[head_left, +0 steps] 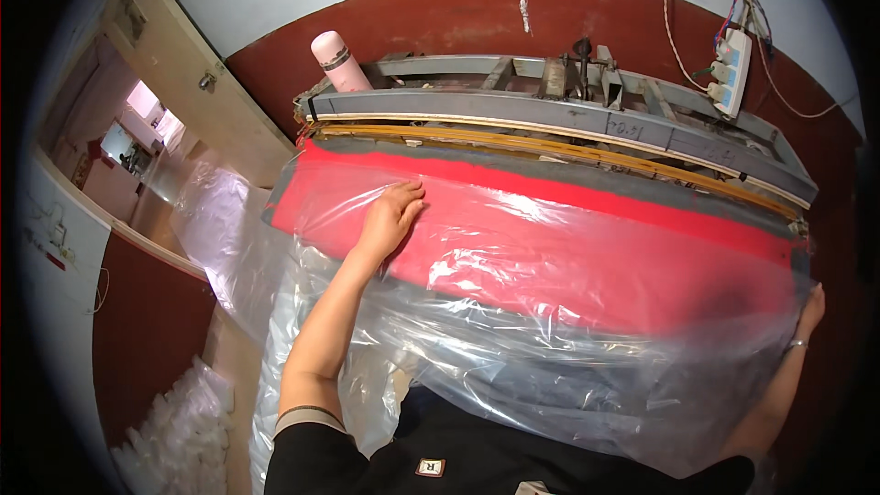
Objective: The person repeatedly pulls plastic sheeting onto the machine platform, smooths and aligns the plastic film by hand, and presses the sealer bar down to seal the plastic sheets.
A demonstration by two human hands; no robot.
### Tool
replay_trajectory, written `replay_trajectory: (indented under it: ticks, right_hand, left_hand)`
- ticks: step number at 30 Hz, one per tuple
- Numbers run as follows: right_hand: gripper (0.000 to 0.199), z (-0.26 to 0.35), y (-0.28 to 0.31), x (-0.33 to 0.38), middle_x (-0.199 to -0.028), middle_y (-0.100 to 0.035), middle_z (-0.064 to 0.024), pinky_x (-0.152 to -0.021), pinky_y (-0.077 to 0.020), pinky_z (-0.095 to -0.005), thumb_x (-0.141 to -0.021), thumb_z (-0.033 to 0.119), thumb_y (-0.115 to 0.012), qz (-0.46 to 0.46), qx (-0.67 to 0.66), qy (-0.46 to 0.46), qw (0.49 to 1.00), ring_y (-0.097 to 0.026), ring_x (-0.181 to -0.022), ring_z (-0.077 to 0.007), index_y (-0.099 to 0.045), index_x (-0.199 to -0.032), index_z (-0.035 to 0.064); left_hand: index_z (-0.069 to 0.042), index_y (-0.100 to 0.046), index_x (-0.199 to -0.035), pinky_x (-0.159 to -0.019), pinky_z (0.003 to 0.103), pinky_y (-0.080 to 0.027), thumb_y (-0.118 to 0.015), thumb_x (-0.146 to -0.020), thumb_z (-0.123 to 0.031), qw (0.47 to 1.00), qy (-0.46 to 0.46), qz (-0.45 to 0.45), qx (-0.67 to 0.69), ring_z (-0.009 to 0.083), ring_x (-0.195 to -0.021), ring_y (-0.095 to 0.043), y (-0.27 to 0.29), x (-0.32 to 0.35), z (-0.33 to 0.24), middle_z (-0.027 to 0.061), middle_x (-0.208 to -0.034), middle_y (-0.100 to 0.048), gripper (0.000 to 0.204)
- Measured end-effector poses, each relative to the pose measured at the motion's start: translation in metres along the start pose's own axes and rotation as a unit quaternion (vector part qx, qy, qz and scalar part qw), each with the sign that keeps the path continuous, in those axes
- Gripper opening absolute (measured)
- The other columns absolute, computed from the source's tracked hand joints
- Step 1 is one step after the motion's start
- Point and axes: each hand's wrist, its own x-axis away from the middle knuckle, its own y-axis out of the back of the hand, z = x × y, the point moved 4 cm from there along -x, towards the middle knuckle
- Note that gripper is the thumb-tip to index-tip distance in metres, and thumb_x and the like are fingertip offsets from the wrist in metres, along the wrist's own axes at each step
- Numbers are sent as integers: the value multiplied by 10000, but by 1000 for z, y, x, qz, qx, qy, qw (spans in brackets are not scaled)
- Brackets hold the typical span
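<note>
A wide sheet of clear plastic film [550, 376] lies over a red work surface [495, 185] with a dark grey border, and its near part hangs down in folds before my body. My left hand [394, 211] rests on the film over the left part of the red surface, fingers stretched and holding nothing. At the far right end, my right hand [811, 312] has its fingers closed at the film's right edge; part of that hand is turned away from view. A band circles my right wrist.
Behind the red surface runs a grey metal bar [550, 115] on a frame. A pink flask [339, 62] stands at its left end. A white power strip [731, 73] hangs on cords at right. Left are a door [174, 55] and piled plastic bundles [179, 431].
</note>
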Motion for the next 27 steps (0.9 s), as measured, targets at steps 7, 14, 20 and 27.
replay_trajectory:
  ticks: [7, 14, 20, 27]
  right_hand:
    - [332, 18, 38, 25, -720, -514, 50, -597, -374, -217, -872, 356, -511, -112, -196, -91, 970, -460, -660, -75, -612, -829, 43]
    - [322, 101, 4, -12, -729, -609, -96, -662, -447, -331, -871, 301, -452, -193, -44, 6, 980, -564, -698, -199, -608, -756, 44]
    - [170, 166, -108, 7, -634, -482, -23, -596, -396, -272, -837, 150, -554, -168, -97, 98, 976, -459, -637, -103, -543, -756, 1]
    - [180, 159, -145, -26, -603, -458, 38, -488, -351, -205, -808, 199, -616, -179, -219, 41, 958, -432, -555, -50, -534, -744, 52]
  left_hand:
    - [-10, -599, -892, -714, 414, -428, -589, -703, -46, 986, 28, -125, -103, 339, -822, -510, 5, -30, 18, 155, -818, -552, 192]
    - [-25, -487, -802, -622, 289, -398, -456, -873, -200, 877, 141, -389, 245, 137, -666, -444, 41, -31, 82, 29, -729, -478, 192]
    - [-58, -444, -730, -580, 231, -351, -470, -839, -126, 874, 278, -342, 203, 88, -629, -373, -4, -48, 181, -8, -677, -416, 131]
    - [-101, -445, -711, -516, 198, -281, -516, -854, -151, 865, 210, -355, 286, 48, -574, -308, -18, -91, 216, -62, -626, -382, 167]
